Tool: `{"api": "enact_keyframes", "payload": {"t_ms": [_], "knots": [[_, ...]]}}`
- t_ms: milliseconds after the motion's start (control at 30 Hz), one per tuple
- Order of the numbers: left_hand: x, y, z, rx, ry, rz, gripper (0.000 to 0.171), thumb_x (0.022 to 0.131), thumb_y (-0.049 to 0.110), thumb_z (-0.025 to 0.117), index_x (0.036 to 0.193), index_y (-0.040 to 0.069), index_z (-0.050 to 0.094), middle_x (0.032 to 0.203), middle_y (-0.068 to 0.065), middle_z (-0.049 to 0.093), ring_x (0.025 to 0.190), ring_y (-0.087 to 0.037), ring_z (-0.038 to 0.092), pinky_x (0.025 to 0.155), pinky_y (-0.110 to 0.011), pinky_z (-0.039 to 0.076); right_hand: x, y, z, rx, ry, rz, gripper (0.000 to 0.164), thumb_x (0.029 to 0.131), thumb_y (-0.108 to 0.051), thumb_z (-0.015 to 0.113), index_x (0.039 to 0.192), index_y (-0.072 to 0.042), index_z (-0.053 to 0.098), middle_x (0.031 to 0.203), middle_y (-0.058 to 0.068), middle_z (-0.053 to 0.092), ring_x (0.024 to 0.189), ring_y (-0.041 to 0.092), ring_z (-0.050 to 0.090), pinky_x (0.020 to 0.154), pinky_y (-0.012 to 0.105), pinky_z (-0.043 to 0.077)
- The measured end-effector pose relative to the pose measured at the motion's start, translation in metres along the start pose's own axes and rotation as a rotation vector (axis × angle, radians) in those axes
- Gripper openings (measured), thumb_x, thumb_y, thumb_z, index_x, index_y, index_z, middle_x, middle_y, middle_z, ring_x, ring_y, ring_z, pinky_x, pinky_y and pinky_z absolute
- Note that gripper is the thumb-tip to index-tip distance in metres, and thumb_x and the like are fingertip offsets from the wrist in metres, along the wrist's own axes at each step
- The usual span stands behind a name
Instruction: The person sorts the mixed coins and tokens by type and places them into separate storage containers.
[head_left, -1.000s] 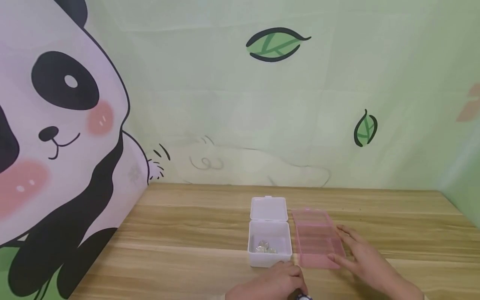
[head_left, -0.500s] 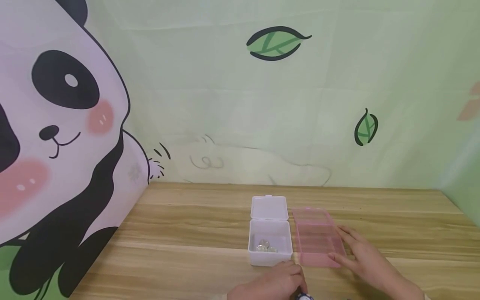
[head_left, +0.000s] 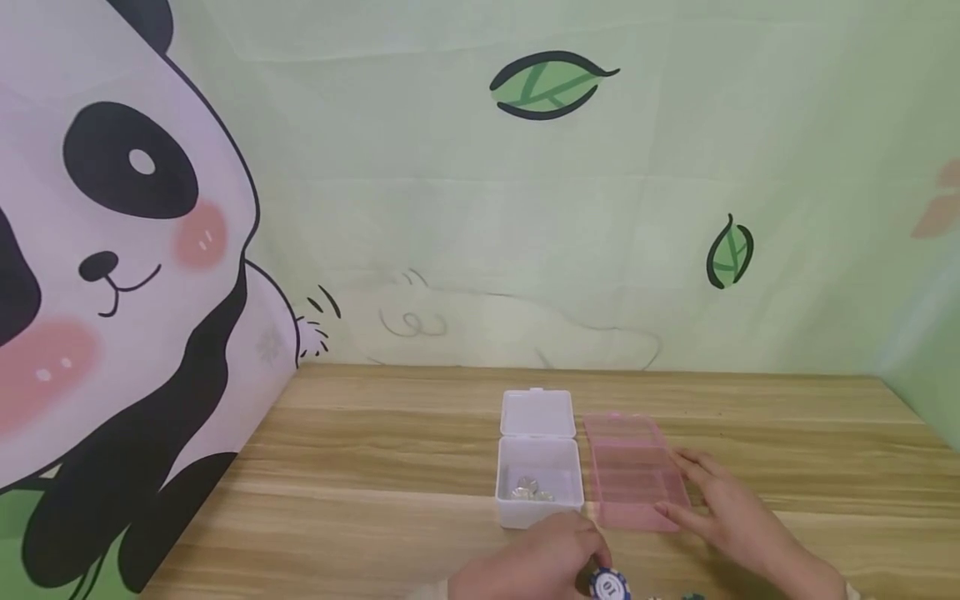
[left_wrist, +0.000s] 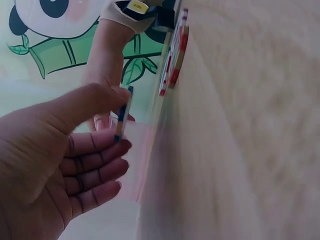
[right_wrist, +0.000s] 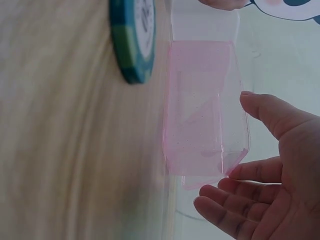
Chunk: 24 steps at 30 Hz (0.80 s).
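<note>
Two hands: one left hand [head_left: 536, 558], one right hand [head_left: 731, 517]. Two boxes: one white box [head_left: 520, 517], one pink box [head_left: 637, 479]. One blue chip [head_left: 610, 586], one green-edged chip [right_wrist: 132, 42]; red-edged chips [left_wrist: 179, 57], count unclear. Shiny pieces [head_left: 527, 486], at least three. Head view: one printed panda [head_left: 172, 287], two whole printed leaves [head_left: 551, 87].

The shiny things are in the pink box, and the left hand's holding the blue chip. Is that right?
Not quite: the head view shows the shiny things in the white box. The left hand does hold the blue chip.
</note>
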<state>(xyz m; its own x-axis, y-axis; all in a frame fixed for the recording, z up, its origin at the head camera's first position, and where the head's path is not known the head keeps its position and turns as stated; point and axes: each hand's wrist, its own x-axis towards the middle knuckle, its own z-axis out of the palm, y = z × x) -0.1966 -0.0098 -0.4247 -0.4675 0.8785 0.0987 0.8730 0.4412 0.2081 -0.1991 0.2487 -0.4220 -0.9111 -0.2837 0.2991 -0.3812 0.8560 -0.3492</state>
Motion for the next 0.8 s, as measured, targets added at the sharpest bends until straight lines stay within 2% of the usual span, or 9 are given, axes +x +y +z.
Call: {"api": "enact_keyframes", "payload": {"t_ms": [133, 367, 500, 700, 800], "knots": [[0.002, 0.003, -0.005, -0.03, -0.016, -0.029, 0.031, 0.079, 0.041, 0.076, 0.1, 0.019, 0.068, 0.092, 0.015, 0.062, 0.087, 0.006, 0.051, 0.08, -0.005, 0.038, 0.0, 0.001, -0.001, -0.001, 0.003, -0.007, 0.071, 0.084, -0.041, 0.071, 0.13, 0.009, 0.052, 0.131, 0.028, 0.054, 0.111, 0.047, 0.058, 0.089, 0.058, 0.05], [0.005, 0.007, -0.014, 0.117, 0.022, -0.001, 0.034, 0.078, 0.048, 0.074, 0.099, 0.022, 0.066, 0.091, 0.016, 0.061, 0.083, 0.006, 0.05, 0.075, -0.003, 0.036, 0.001, 0.002, -0.001, -0.005, 0.016, -0.026, 0.07, 0.083, -0.041, 0.071, 0.129, 0.008, 0.053, 0.13, 0.028, 0.054, 0.109, 0.046, 0.059, 0.088, 0.058, 0.051], [0.007, 0.008, -0.022, 0.112, 0.017, 0.009, 0.035, 0.079, 0.047, 0.074, 0.099, 0.021, 0.065, 0.091, 0.015, 0.061, 0.083, 0.005, 0.049, 0.075, -0.003, 0.036, 0.001, 0.001, -0.002, 0.0, 0.014, -0.026, 0.069, 0.083, -0.04, 0.071, 0.129, 0.008, 0.053, 0.13, 0.028, 0.054, 0.109, 0.046, 0.059, 0.089, 0.058, 0.05], [0.012, 0.004, -0.033, 0.145, 0.062, 0.026, 0.034, 0.079, 0.046, 0.074, 0.098, 0.021, 0.064, 0.091, 0.014, 0.063, 0.084, 0.005, 0.05, 0.075, -0.002, 0.035, 0.001, 0.0, -0.003, 0.012, 0.003, -0.011, 0.069, 0.084, -0.04, 0.071, 0.131, 0.007, 0.053, 0.131, 0.027, 0.054, 0.11, 0.046, 0.059, 0.089, 0.058, 0.05], [0.015, 0.002, -0.04, 0.132, 0.071, 0.007, 0.034, 0.078, 0.045, 0.075, 0.098, 0.02, 0.063, 0.093, 0.013, 0.064, 0.086, 0.004, 0.052, 0.077, -0.003, 0.036, 0.001, 0.001, -0.002, 0.01, 0.004, -0.011, 0.069, 0.084, -0.04, 0.071, 0.131, 0.006, 0.053, 0.131, 0.027, 0.055, 0.11, 0.046, 0.059, 0.089, 0.059, 0.05]]}}
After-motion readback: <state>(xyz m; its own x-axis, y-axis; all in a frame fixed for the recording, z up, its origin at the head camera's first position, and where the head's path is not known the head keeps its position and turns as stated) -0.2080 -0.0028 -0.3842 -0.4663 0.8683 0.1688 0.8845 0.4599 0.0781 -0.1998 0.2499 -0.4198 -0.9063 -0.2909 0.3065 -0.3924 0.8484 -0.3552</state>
